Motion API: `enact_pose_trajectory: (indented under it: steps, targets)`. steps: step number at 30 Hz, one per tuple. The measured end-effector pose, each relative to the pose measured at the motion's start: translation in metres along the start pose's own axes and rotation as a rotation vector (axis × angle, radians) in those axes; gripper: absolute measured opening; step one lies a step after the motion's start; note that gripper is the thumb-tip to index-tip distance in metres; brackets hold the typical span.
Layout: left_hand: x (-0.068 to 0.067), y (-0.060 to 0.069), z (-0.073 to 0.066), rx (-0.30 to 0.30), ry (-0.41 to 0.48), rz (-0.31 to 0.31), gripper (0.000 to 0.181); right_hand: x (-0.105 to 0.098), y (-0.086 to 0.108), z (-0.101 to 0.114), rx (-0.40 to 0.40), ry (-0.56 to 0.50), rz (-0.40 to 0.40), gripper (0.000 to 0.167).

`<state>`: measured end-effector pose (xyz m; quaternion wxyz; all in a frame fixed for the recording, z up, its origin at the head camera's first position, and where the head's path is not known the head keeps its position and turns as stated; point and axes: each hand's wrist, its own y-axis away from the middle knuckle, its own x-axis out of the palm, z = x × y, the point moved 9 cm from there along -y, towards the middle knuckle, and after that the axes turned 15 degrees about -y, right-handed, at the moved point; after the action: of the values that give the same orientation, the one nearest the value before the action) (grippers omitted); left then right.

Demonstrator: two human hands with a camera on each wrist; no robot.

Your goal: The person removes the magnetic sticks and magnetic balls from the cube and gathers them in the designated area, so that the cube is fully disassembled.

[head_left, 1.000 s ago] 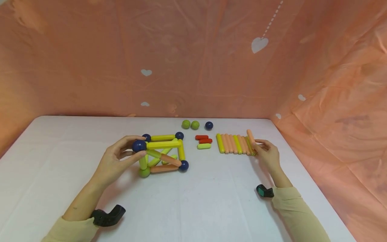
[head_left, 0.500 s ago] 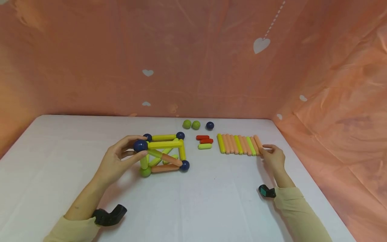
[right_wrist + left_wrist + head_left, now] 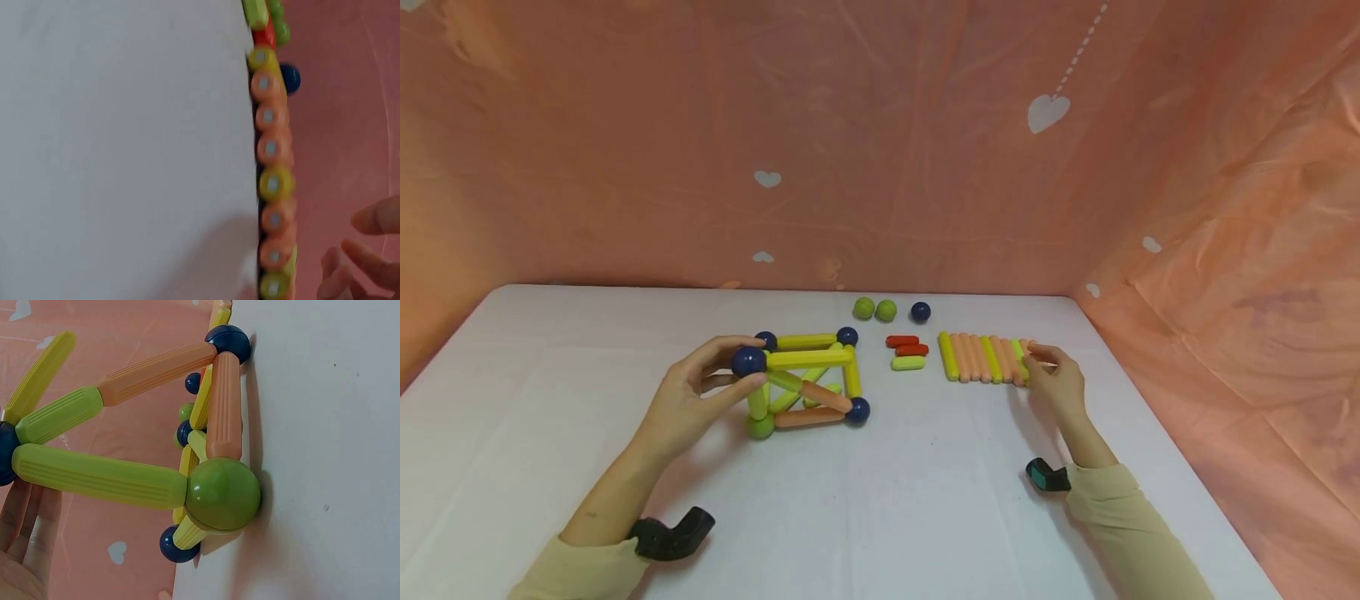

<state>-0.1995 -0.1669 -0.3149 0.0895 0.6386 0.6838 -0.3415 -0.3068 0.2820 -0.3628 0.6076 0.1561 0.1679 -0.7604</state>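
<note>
My left hand (image 3: 692, 392) pinches a dark blue ball (image 3: 748, 362) at the near upper corner of a frame built from magnetic sticks and balls. A yellow stick (image 3: 808, 359) runs from that ball to the right. Below, the frame's green ball (image 3: 224, 495) and an orange stick (image 3: 224, 406) lie low by the table in the left wrist view. Over the right end of a row of orange, yellow and green sticks (image 3: 976, 358) is my right hand (image 3: 1058, 385). Its thumb and fingers (image 3: 378, 215) are apart, with nothing seen between them. The hand partly hides the last sticks.
Left of the row lie two short red sticks (image 3: 912, 350) and a short light green stick (image 3: 908, 363). Behind them stand two green balls (image 3: 886, 311) and a loose blue ball (image 3: 921, 312). A pink-orange cloth (image 3: 880, 167) hangs behind the white table (image 3: 917, 500).
My right hand laid an orange stick at the row's right end and let go of it. It then moved left over the row's end. The left hand and the frame stay put.
</note>
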Motion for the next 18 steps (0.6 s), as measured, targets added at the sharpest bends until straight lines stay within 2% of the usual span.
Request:
enact_pose_trajectory:
  steps: [5, 9, 18]
  targets:
    - [-0.001, 0.000, 0.000, 0.014, 0.008, -0.006, 0.035, 0.034, 0.007, 0.022, -0.093, -0.118, 0.091, 0.033]
    - [-0.001, 0.001, 0.001, 0.014, 0.007, -0.006, 0.035, 0.060, 0.016, 0.036, -0.111, -0.195, 0.173, 0.033]
    - [0.000, 0.001, 0.001, -0.005, 0.003, 0.001, 0.035, 0.093, 0.031, 0.065, -0.149, -0.278, 0.268, 0.029]
